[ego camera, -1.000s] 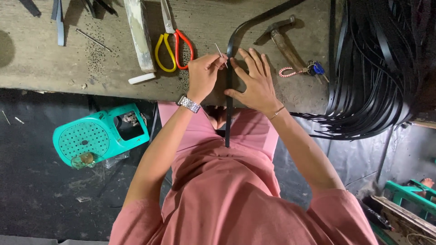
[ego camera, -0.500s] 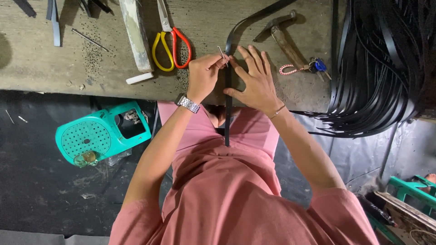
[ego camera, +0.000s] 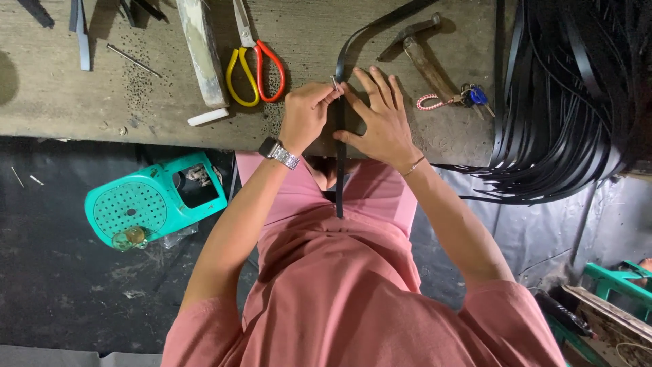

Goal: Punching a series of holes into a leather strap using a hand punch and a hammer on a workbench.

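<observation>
Left hand [ego camera: 304, 115]: pinching a thin metal pin [ego camera: 335, 84], top centre.
Right hand [ego camera: 382, 119]: flat, fingers spread, pressing the strap [ego camera: 341, 163].

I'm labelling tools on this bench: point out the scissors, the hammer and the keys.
scissors [ego camera: 258, 64]: head view, on the red handle loop.
hammer [ego camera: 424, 60]: head view, on the wooden handle.
keys [ego camera: 473, 96]: head view, on the blue key head.
</observation>
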